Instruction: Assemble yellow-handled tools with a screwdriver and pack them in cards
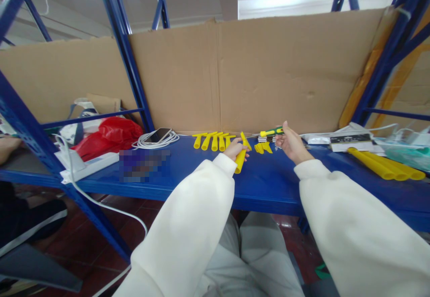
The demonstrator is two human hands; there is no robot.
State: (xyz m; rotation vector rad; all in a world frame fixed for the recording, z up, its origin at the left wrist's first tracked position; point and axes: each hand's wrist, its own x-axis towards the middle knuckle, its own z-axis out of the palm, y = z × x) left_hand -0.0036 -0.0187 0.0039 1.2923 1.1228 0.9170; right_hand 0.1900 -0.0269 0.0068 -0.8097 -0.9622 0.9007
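My left hand (234, 148) grips a yellow plastic tube piece (241, 160) that stands tilted just above the blue shelf (268, 185). My right hand (291, 144) holds a small screwdriver (271, 131) with a green and yellow handle, its tip pointing left. Between my hands lie two small yellow pieces (263, 147) and a small dark stack (266, 139). A row of several yellow T-shaped pieces (213, 140) lies to the left of my left hand, near the cardboard wall.
A phone (157, 135) rests on a coiled white cable (148, 142). A red bag (112, 135) and a white power strip (94, 165) lie at the left. Long yellow tubes (383, 165) and papers (351, 140) lie at the right. Cardboard (268, 73) backs the shelf. Another person's hand (8, 147) shows at the far left.
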